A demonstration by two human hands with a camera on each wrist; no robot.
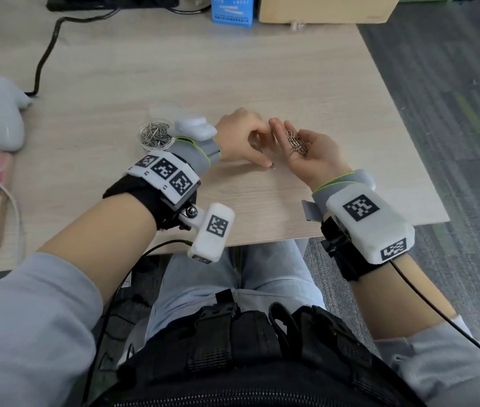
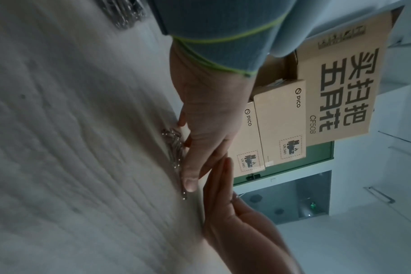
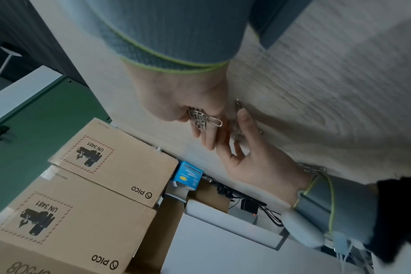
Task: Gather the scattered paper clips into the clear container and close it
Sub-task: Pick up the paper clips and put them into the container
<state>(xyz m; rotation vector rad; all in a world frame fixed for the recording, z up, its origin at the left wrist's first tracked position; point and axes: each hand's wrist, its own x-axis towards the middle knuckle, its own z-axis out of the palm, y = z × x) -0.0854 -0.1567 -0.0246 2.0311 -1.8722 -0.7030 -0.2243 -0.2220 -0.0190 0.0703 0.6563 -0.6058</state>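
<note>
My right hand [image 1: 319, 161] lies palm up on the table and carries a heap of silver paper clips [image 1: 297, 142] [image 3: 200, 116] in its cupped palm, fingers nearly straight. My left hand [image 1: 241, 136] is palm down just left of it, fingertips against the right fingers. Its thumb [image 2: 190, 178] presses flat on a few loose clips [image 2: 174, 148] [image 3: 238, 118] on the table. The clear round container [image 1: 156, 135] stands open behind my left wrist, partly filled with clips. Its clear lid [image 1: 163, 109] lies just beyond it.
A white controller [image 1: 5, 113] and a black cable [image 1: 48, 51] lie at the table's left. A blue box [image 1: 232, 10] and a cardboard box [image 1: 326, 8] stand at the back. The table edge [image 1: 409, 136] runs close on the right.
</note>
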